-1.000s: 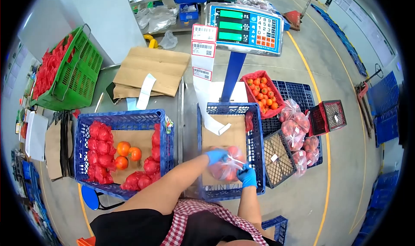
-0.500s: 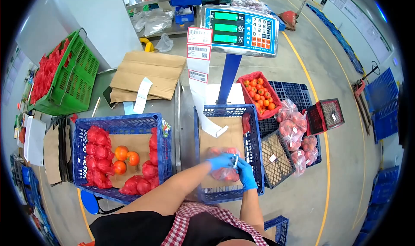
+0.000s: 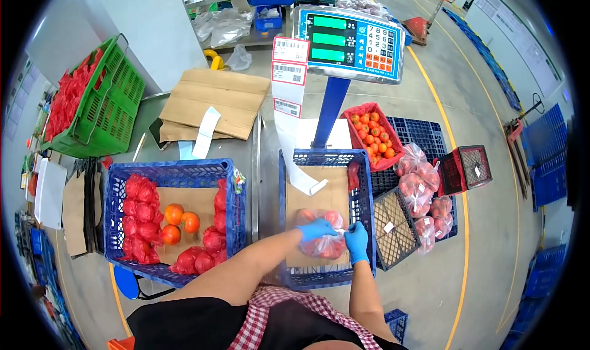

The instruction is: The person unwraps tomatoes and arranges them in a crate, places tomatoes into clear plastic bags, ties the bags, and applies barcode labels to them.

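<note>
A clear plastic bag of tomatoes [image 3: 324, 248] lies on the cardboard floor of the right-hand blue crate [image 3: 326, 281]. My left hand [image 3: 316, 230], in a blue glove, is closed on the top of this bag. Just right of it, my right hand [image 3: 356, 242], also gloved, has its fingers pinched near the bag's gathered neck. Something small and white shows between the two hands, too small to name. A strip of printed labels [image 3: 287, 73] hangs down into the crate from beside the scale display [image 3: 350, 43].
To the left, another blue crate [image 3: 175, 276] holds red net bags [image 3: 142, 221] and three loose tomatoes [image 3: 173, 215]. A green crate [image 3: 114, 104] of red netting stands behind it. On the right are a red-lined crate of tomatoes [image 3: 375, 132] and bagged tomatoes [image 3: 418, 184].
My right hand has drawn slightly right, away from my left hand. A pale band-like thing that stood up between the fingers no longer shows that way. The view has shifted slightly.
</note>
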### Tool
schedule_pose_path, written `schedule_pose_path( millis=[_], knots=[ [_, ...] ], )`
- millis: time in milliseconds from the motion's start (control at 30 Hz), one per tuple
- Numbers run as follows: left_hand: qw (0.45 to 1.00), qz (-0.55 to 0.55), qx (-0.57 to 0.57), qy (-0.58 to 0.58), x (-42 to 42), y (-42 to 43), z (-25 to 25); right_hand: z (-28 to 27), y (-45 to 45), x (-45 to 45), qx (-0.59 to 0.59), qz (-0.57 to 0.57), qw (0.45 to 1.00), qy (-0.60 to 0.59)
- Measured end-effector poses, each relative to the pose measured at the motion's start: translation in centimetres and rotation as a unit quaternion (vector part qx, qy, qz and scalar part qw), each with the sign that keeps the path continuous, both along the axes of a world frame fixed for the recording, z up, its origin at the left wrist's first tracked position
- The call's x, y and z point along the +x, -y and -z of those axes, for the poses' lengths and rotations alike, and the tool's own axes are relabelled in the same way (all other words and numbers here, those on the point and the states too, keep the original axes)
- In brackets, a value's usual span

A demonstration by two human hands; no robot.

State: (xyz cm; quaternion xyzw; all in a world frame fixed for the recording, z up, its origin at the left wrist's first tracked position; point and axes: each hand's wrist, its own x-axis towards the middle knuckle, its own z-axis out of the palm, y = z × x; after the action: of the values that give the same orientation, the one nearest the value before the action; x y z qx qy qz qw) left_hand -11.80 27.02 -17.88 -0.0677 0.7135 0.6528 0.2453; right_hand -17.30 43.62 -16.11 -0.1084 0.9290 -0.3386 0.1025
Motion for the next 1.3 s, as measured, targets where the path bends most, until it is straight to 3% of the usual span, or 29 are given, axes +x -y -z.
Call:
schedule_pose_path(
  millis=[67, 100, 167, 367, 433, 500, 533, 567, 600, 633, 667, 700, 767, 833, 867, 900, 933, 1000, 1133, 1233, 1300],
  knots=[
    [0.994, 0.087, -0.046, 0.037, -0.1, 1.4, -3.1, 2.2, -0.5, 0.5, 0.033, -0.006, 0.996, -0.078],
    [0.984, 0.154, -0.088, 0.002, 0.3, 1.5, -2.9, 3.3, -0.6, 0.4, 0.015, 0.042, 0.999, -0.002],
    [0.95, 0.259, -0.155, -0.082, 1.1, 1.8, -2.4, 4.7, -0.7, -0.3, 0.028, 0.07, 0.996, 0.04],
    [0.861, 0.341, -0.314, -0.209, 0.6, 3.1, -3.6, 5.6, 1.2, -2.1, 0.062, 0.09, 0.991, 0.074],
    [0.836, 0.371, -0.343, -0.213, -0.2, 3.3, -3.6, 6.1, -0.1, -3.6, -0.089, -0.012, 0.977, 0.194],
    [0.895, 0.181, -0.268, -0.308, -1.1, 5.4, -5.2, 5.9, -1.6, -4.9, -0.235, -0.06, 0.928, 0.284],
    [0.907, 0.082, -0.222, -0.349, -1.8, 6.6, -6.9, -0.8, -1.1, -4.9, -0.26, -0.059, 0.904, 0.334],
    [0.863, -0.042, -0.293, -0.41, -2.8, 8.1, -9.6, -1.6, -1.2, -5.6, -0.262, -0.089, 0.934, 0.225],
    [0.862, -0.146, -0.285, -0.393, -4.0, 10.1, -15.1, -2.1, -1.3, -6.1, -0.261, -0.119, 0.951, 0.114],
    [0.88, -0.233, -0.222, -0.351, -5.0, 12.8, -19.3, -3.6, -0.9, -6.5, -0.252, -0.089, 0.955, 0.129],
    [0.768, -0.403, -0.273, -0.416, -5.7, 14.9, -20.1, -5.7, -0.1, -6.9, -0.243, -0.06, 0.957, 0.144],
    [0.707, -0.482, -0.303, -0.42, -5.4, 17.0, -24.2, -7.6, 1.0, -7.3, -0.234, -0.032, 0.959, 0.159],
    [0.568, -0.518, -0.477, -0.426, -5.8, 21.6, -26.5, -9.9, 4.0, -7.9, -0.253, -0.073, 0.964, 0.047],
    [0.757, -0.441, -0.312, -0.367, -6.8, 25.2, -26.9, -13.1, 7.8, -8.9, -0.265, -0.139, 0.952, -0.058],
    [0.832, -0.389, -0.219, -0.329, -7.0, 26.1, -27.1, -15.3, 9.9, -9.2, -0.266, -0.183, 0.94, -0.107],
    [0.869, -0.382, -0.131, -0.286, -7.0, 26.0, -28.1, -18.8, 12.0, -8.7, -0.26, -0.201, 0.938, -0.113],
    [0.884, -0.362, -0.106, -0.276, -6.9, 26.0, -28.9, -22.3, 14.2, -8.1, -0.254, -0.218, 0.935, -0.121],
    [0.912, -0.317, -0.055, -0.254, -6.6, 26.0, -29.8, -26.5, 18.2, -8.1, -0.219, -0.288, 0.861, -0.357],
    [0.907, -0.313, -0.046, -0.277, -6.6, 26.2, -30.0, -32.0, 24.2, -8.5, -0.159, -0.337, 0.79, -0.487],
    [0.907, -0.283, -0.033, -0.311, -6.0, 26.4, -30.8, -33.0, 27.3, -8.6, -0.103, -0.361, 0.751, -0.544],
    [0.908, -0.265, -0.091, -0.313, -5.7, 26.7, -31.3, -33.0, 28.5, -8.7, -0.071, -0.376, 0.722, -0.577]
  ],
)
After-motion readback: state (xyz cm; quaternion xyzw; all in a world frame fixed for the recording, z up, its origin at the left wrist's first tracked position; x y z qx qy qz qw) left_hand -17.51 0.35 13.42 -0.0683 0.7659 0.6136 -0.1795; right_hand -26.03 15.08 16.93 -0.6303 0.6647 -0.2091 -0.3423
